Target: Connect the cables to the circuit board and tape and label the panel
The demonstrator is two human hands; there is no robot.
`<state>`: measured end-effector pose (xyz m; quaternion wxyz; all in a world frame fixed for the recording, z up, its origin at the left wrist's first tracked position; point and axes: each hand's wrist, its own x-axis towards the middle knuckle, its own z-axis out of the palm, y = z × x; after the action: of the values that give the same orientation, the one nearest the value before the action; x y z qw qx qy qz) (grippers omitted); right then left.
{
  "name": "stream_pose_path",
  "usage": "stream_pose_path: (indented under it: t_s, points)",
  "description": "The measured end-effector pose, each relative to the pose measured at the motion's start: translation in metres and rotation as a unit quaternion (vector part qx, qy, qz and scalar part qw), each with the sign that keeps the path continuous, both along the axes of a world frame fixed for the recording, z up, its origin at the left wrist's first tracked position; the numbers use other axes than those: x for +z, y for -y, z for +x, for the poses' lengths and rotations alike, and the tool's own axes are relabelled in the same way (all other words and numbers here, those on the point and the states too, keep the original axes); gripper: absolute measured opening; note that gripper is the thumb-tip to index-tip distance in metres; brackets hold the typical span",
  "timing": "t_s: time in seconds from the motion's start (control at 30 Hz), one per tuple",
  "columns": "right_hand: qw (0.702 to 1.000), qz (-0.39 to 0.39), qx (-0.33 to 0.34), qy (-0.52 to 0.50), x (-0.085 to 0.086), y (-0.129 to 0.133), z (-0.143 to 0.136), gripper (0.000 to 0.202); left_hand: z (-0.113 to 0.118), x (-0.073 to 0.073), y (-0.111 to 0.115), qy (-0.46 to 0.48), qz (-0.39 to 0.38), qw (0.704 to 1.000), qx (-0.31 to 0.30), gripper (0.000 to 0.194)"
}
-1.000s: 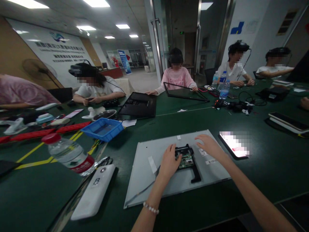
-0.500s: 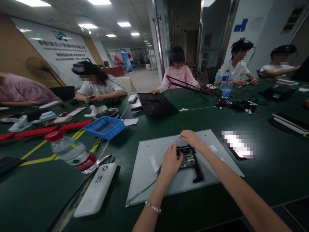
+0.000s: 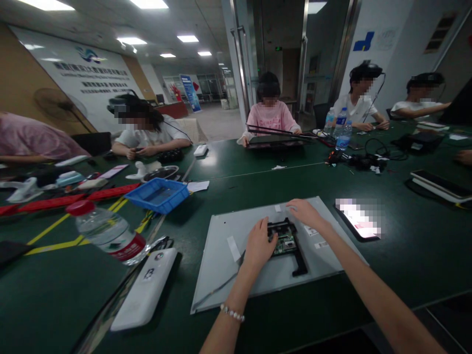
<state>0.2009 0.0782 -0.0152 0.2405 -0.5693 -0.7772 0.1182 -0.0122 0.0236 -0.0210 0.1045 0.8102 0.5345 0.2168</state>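
Left hand: the left hand [image 3: 258, 243] is laid over the left end of a black bracket [image 3: 300, 265], thumb held apart from the fingers; whether the bracket is gripped cannot be made out
Right hand: the right hand [image 3: 304, 212] is held at the far edge of the panel, fingers bent and bunched near a small white tab [image 3: 278, 208]; whether anything is pinched there cannot be made out
Bracket: it is placed on the panel, right of the middle, with a green circuit board [image 3: 285, 243] framed within it
Panel: the pale grey panel [image 3: 217, 265] is laid flat on the green table [image 3: 405, 275], crossed partly by both arms
Left wrist: a beaded bracelet [image 3: 232, 313] is worn
Right of panel: a phone [image 3: 356, 221] is set down, screen lit
Left of panel: a white device [image 3: 145, 290] is placed near a red-capped bottle [image 3: 121, 241], and a blue tray [image 3: 177, 197] is seen beyond
Across the table: a thin black frame [image 3: 273, 131] is handled by a co-worker in pink [image 3: 273, 116]
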Motion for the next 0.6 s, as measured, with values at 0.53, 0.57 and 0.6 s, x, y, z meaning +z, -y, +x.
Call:
stream_pose_path:
  t_s: [0.53, 0.57, 0.6]
  points:
    - [0.990, -0.096, -0.077, -0.068, -0.024, 0.063, 0.071, 0.030, 0.000, 0.000, -0.001, -0.010, 0.008, 1.000, -0.007, 0.050]
    - [0.989, -0.098, -0.081, -0.069, -0.023, 0.063, 0.071, 0.030, 0.000, -0.001, -0.001, -0.010, 0.009, 1.000, -0.008, 0.050]
    - [0.989, -0.099, -0.085, -0.068, -0.023, 0.063, 0.070, 0.030, 0.000, -0.001, -0.001, -0.009, 0.010, 1.000, -0.007, 0.050]
